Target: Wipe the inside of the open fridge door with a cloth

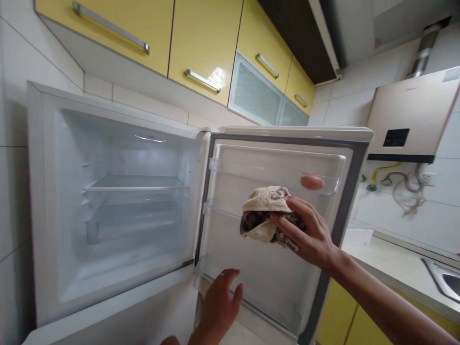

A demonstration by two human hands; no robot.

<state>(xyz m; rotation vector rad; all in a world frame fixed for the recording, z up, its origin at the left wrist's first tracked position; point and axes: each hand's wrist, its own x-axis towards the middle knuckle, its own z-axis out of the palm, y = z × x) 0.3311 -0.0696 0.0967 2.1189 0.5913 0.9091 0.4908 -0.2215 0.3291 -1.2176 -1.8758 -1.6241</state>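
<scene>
A bunched cream and dark-patterned cloth (264, 199) is in my right hand (312, 235), its fingers closed on the fabric in front of the open fridge door (266, 282). Below and to the left, my left hand (221, 299) is near the lower door shelf, thumb and fingers apart, holding nothing that I can see. Whether it touches the door's edge, I cannot tell. A brown egg (312, 181) lies in the upper door shelf (280, 168), just above my right hand.
On the left, the fridge compartment (124, 273) stands open, with a glass shelf (136, 183) and a clear drawer (134, 223). Yellow cabinets (204, 40) hang overhead. To the right are a counter (388, 254), a sink (433, 270) and a water heater (413, 115).
</scene>
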